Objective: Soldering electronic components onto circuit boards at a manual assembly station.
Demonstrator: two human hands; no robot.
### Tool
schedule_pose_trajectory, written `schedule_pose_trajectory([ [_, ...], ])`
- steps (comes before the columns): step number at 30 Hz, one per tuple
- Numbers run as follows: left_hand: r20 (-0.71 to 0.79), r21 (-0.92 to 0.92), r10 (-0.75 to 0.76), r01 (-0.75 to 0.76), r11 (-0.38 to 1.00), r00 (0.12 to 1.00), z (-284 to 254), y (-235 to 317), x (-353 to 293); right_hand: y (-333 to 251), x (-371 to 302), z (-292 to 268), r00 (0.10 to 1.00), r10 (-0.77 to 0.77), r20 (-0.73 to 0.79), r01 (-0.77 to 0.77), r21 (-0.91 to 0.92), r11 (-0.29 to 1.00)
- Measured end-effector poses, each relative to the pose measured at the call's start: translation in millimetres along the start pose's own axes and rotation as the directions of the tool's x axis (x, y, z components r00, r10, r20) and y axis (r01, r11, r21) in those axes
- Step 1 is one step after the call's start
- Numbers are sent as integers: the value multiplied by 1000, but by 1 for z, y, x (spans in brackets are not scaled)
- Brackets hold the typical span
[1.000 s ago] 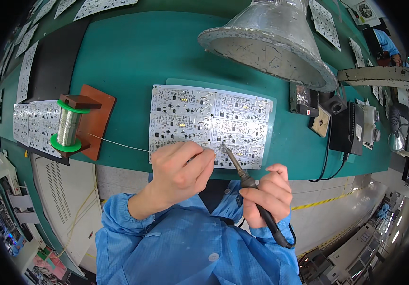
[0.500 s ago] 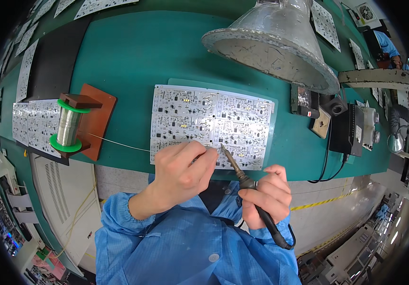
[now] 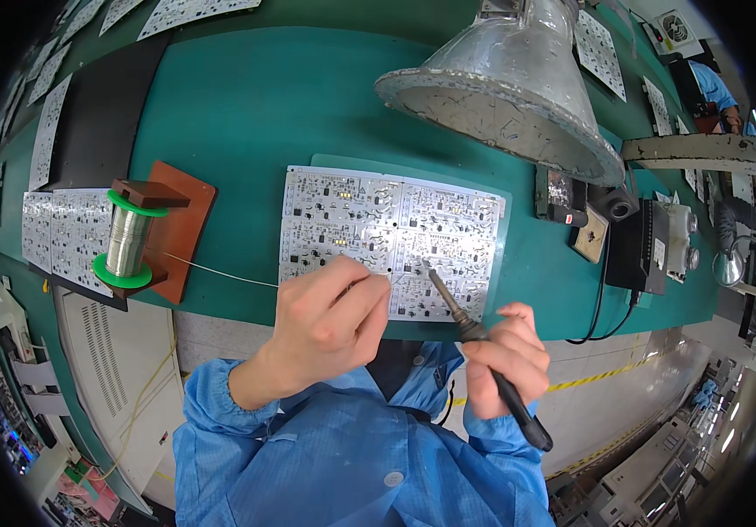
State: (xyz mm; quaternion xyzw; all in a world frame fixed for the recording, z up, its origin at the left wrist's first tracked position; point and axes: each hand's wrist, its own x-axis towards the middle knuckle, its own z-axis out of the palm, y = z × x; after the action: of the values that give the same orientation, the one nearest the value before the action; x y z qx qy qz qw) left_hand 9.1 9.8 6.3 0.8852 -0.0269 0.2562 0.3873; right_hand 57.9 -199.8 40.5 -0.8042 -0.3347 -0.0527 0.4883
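Note:
A white circuit board panel [image 3: 448, 211] lies on the green mat [image 3: 308, 97] in front of me. My left hand [image 3: 330, 316] is closed in a pinch over the panel's near left part. Solder wire [image 3: 220, 274] runs to it from a spool [image 3: 126, 235] with green flanges, on a brown stand [image 3: 187, 224]. The wire's end at my fingertips is hidden. My right hand [image 3: 508, 358] is wrapped round a soldering iron [image 3: 473, 330], whose tip points up and left over the panel's near right part. Whether the tip touches the board I cannot tell.
A dented metal fume hood [image 3: 518, 97] hangs over the far right. To the right are a black box with cables [image 3: 641, 244], a small tan sponge tray [image 3: 590, 235] and a dark iron holder [image 3: 615, 204]. More circuit boards [image 3: 71, 230] lie at the left. A person in blue [image 3: 716, 88] sits far right.
My right hand has moved the soldering iron right, away from my left hand's fingertips. My left hand has drawn slightly left with the solder wire.

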Motion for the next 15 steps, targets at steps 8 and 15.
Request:
schedule_pose_trajectory([
  [8, 50, 83, 31, -35, 996, 998, 9, -9, 24, 13, 14, 4, 1000, -11, -19, 11, -7, 1000],
  [15, 89, 104, 10, -19, 994, 996, 9, -11, 29, 13, 26, 6, 998, -39, 38, 40, -7, 999],
])
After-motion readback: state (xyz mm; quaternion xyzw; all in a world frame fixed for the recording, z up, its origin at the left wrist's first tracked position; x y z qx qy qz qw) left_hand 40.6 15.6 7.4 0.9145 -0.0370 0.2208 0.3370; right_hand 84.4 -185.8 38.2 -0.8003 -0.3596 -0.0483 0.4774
